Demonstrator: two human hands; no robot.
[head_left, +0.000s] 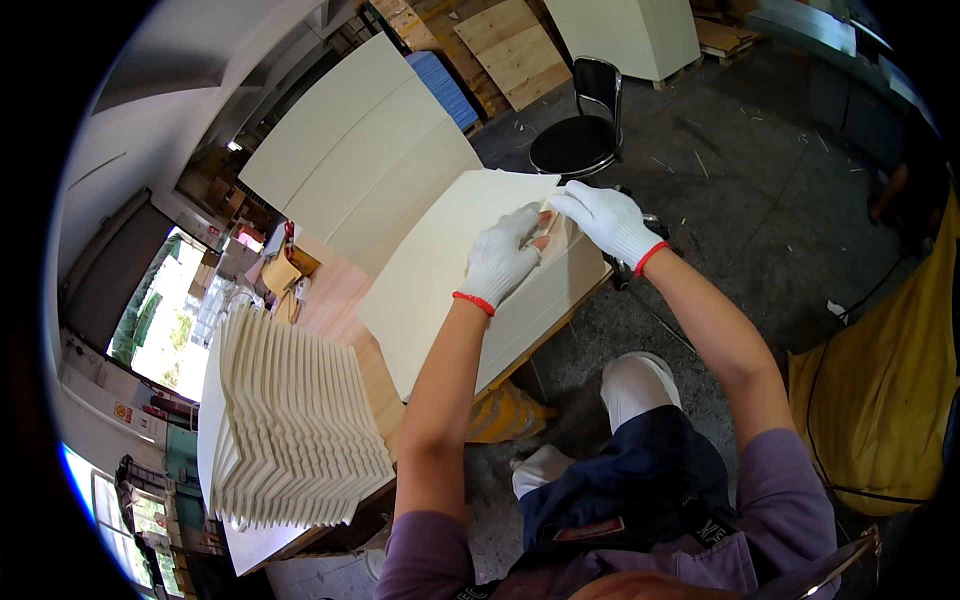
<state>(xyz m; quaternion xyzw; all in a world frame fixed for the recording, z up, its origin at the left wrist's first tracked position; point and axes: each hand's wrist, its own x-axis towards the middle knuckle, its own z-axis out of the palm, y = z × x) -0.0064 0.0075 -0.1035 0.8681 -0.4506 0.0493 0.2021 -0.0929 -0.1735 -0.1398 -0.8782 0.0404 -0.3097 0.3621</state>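
A cream-coloured flat panel [430, 270] lies on the wooden workbench [340, 295] in front of me. My left hand [503, 257], in a white knit glove with a red cuff, presses on the panel near its far right corner. My right hand [604, 218], gloved the same way, pinches a small pale strip at that corner's edge, fingertips touching those of the left hand. What the strip is cannot be made out.
A fanned stack of several cream panels [290, 420] rests at the bench's left end. Long cream boards [360, 150] lean behind the bench. A black stool [578, 140] stands on the grey concrete floor beyond. Yellow fabric [880, 400] hangs at the right.
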